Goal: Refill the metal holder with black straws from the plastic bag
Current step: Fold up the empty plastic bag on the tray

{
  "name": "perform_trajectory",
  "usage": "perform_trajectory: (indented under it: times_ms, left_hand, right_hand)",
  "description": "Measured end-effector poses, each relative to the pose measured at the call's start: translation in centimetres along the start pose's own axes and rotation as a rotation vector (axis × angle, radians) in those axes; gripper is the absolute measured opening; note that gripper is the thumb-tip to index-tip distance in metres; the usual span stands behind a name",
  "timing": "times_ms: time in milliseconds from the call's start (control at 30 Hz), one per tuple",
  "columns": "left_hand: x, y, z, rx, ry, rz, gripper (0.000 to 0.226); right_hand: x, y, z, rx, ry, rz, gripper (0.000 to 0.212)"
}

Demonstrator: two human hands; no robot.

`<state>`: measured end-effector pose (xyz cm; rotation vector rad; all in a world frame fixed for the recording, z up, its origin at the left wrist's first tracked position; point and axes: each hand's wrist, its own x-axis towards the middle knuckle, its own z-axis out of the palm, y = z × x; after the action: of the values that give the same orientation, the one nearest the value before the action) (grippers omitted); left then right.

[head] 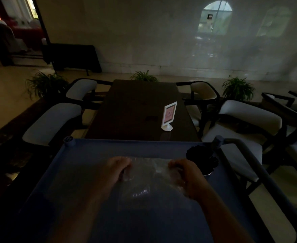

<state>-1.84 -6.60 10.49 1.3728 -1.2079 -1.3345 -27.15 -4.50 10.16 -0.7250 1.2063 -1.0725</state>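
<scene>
Hands gripping plastic bag (144,179) top edge, left hand (117,170), right hand (186,176), straws (201,156) seemingly upright in holder.

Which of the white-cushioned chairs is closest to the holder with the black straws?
The near right chair, right beside the straw holder; the other three sit farther up or across the dark table.

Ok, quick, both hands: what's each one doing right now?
Left hand: closed on the plastic bag.
Right hand: closed on the same bag.
</scene>
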Motion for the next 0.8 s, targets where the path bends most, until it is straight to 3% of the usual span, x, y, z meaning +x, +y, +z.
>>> perform_trajectory:
  times_ms: [67, 133, 200, 400, 500, 633, 733, 800]
  left_hand:
    - [-0.6, 0.6, -0.1, 0.068, -0.072, 0.049, 0.018]
    - [-1.2, 1.0, 0.1, 0.106, -0.1, 0.068, 0.022]
    - [-1.6, 1.1, 0.1, 0.11, -0.123, 0.084, 0.032]
    - [-2.1, 0.7, -0.3, 0.039, -0.096, 0.133, 0.042]
    - [-2.1, 0.2, -0.4, -0.05, -0.082, 0.155, 0.049]
    - [-2.2, -0.4, 0.1, -0.272, -0.113, 0.108, 0.061]
    - [-2.2, -0.6, 0.4, -0.452, -0.195, -0.01, 0.049]
    - [-2.6, -0.6, 0.4, -0.425, -0.274, -0.104, 0.041]
  right_hand:
    - [0.1, 0.2, -0.3, -0.084, -0.058, -0.124, 0.006]
    - [-0.1, 0.3, -0.4, -0.178, -0.111, -0.194, 0.044]
    - [-0.2, 0.3, -0.4, -0.259, -0.128, -0.234, 0.068]
    - [-1.1, -0.1, 0.3, -0.3, -0.012, -0.258, 0.083]
    - [-1.7, 0.0, 0.5, -0.123, 0.02, -0.222, 0.073]
    - [-2.6, 0.4, 1.5, -0.137, -0.016, -0.188, 0.017]
    - [-2.8, 1.4, 1.7, -0.24, -0.008, -0.117, 0.02]
    - [-2.9, 1.6, 1.7, -0.269, -0.009, -0.129, 0.025]
